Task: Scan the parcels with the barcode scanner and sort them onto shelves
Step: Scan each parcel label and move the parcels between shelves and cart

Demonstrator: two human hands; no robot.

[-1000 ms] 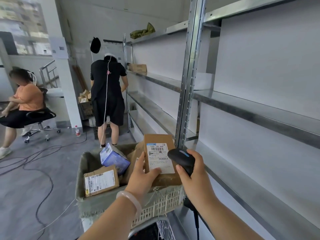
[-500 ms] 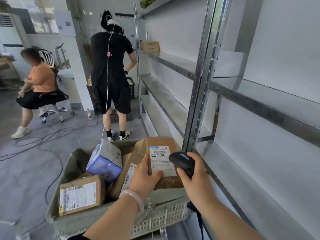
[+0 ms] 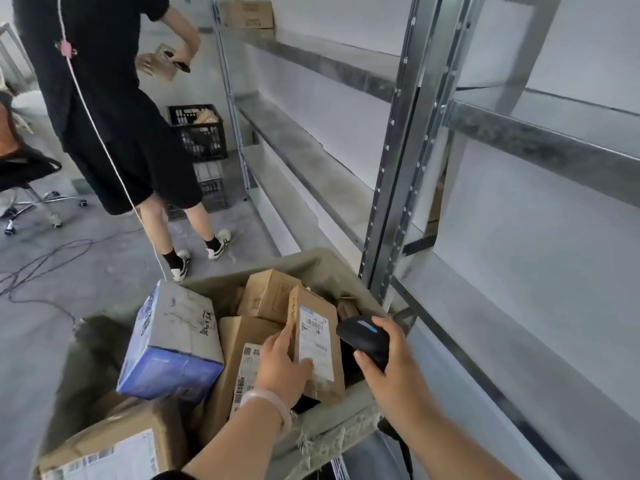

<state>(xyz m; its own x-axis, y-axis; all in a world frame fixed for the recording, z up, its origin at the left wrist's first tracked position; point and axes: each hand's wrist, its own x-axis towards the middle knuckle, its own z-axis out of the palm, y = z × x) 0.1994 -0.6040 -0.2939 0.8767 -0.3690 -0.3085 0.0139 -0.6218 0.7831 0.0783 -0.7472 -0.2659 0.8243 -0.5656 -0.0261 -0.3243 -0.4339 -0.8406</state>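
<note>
My left hand [image 3: 282,363] grips a small brown cardboard parcel [image 3: 323,327] with a white barcode label, held upright over the basket. My right hand [image 3: 388,368] holds a black barcode scanner [image 3: 362,336] just right of the parcel, its head beside the label. Below them a cloth-lined basket [image 3: 332,434] holds several parcels, among them a blue and grey box [image 3: 173,344] and a brown labelled box [image 3: 110,448] at the near left. Metal shelves [image 3: 540,143] run along the right.
A person in black [image 3: 107,109] stands ahead on the left, holding a parcel and a scanner. Behind them are stacked black crates [image 3: 201,140]. A cardboard box [image 3: 247,13] sits on a far shelf. An office chair [image 3: 24,178] and floor cables [image 3: 41,268] lie at the left.
The view has tilted down and moved closer to the basket. The parcel in my left hand has turned so its label faces more to the right, toward the scanner. The person ahead now holds a parcel.
</note>
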